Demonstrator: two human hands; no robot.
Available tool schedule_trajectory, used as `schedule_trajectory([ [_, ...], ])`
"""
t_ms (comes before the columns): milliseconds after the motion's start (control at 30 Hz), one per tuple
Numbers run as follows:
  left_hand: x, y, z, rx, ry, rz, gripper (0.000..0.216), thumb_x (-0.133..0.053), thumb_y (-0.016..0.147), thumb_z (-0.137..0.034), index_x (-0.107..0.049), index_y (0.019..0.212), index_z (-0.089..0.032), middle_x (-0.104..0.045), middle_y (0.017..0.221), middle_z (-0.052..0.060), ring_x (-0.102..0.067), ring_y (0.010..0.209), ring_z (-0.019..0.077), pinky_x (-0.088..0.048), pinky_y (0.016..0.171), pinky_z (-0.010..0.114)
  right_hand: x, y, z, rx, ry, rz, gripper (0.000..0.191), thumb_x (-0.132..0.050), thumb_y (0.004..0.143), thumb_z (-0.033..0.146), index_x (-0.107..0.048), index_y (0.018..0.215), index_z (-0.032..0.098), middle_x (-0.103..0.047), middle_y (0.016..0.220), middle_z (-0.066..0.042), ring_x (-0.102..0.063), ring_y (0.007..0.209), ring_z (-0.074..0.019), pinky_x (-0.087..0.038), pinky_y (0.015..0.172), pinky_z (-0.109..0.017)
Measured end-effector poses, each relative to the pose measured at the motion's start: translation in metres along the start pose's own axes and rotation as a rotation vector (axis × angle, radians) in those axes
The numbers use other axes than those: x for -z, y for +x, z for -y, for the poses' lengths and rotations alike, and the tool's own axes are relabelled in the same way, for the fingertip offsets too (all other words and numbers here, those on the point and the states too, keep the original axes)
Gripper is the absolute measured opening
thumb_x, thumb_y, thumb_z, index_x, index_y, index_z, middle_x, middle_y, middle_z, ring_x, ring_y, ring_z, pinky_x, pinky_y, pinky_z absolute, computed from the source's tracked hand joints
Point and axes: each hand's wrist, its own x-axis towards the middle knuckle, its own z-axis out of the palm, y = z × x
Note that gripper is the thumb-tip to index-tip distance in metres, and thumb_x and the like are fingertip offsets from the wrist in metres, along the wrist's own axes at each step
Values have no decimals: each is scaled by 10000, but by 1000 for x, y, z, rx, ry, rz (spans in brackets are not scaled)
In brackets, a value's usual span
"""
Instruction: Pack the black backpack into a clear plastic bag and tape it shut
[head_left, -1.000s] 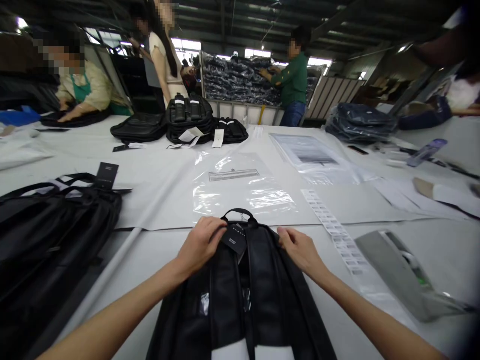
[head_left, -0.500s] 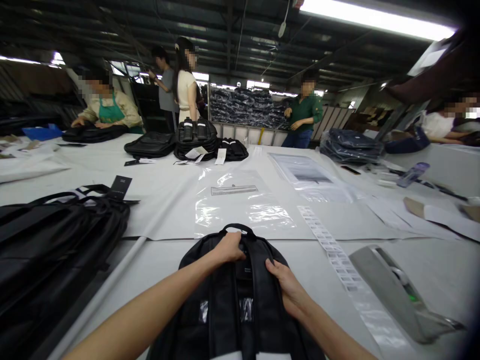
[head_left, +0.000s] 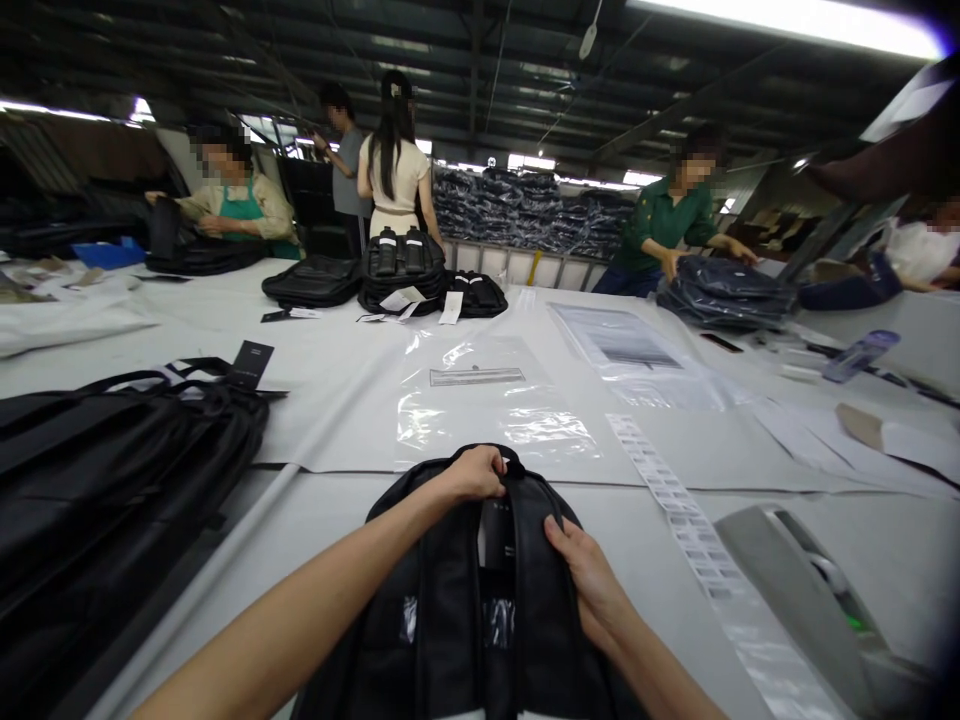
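Left hand [head_left: 476, 472] hiding backpack [head_left: 450, 600] handle

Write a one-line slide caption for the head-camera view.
Left hand grips the top handle of a black backpack while the right hand holds its shoulder strap.

No lettering could be read: the print on the clear plastic bag [head_left: 480, 400], the label strip [head_left: 675, 500], the black hangtag [head_left: 250, 362] and the white tags [head_left: 405, 300] by the far backpacks was too small and blurred.
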Motion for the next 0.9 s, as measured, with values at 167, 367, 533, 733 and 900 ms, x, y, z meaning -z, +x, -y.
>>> schedule_trajectory([
  [167, -15, -4, 3, 47, -55, 5, 374, -536, 694, -35, -500, 1031, -191, -582, 678, -30, -612, 592, 144, -490, 531, 242, 0, 0, 3, 1, -25, -15, 403, -695, 720, 409, -615, 1034, 171, -716, 907, -71, -668, 843, -237, -544, 731, -360],
  [367, -49, -13, 27, 48, 35, -194, 352, -531, 730, -79, -461, 1051, -207, -618, 768, 22, -629, 795, 223, -475, 710, 329, 8, 8, -15, 67, -331, -14, 390, -591, 783, 473, -595, 1013, 158, -702, 858, -76, -656, 802, -242, -513, 708, -365],
  [533, -48, 8, 37, 88, 25, -98, 180, -556, 800, -144, -546, 979, -131, -641, 723, 12, -618, 616, 136, -500, 609, 265, 22, 22, -31, 273, -1223, -233, 297, -518, 815, 451, -591, 777, 166, -666, 736, -94, -633, 717, -263, -461, 663, -347],
  [733, -23, -34, 23, -52, 110, -128, 286, -456, 863, -204, -553, 1124, -137, -672, 997, 117, -633, 940, 247, -471, 847, 380, 12, 25, -32, 181, -1692, -252, 350, -407, 892, 406, -577, 940, 104, -674, 875, -195, -654, 844, -305, -462, 701, -361],
  [900, -59, -97, 36, -472, 386, 46, 614, -491, 857, -414, -268, 1396, -223, -307, 1464, 99, -247, 1347, 274, -131, 1101, 495, -4, 16, -20, 87, -1918, -293, 388, -392, 899, 394, -570, 1015, 70, -661, 892, -233, -651, 853, -331, -469, 736, -427],
])
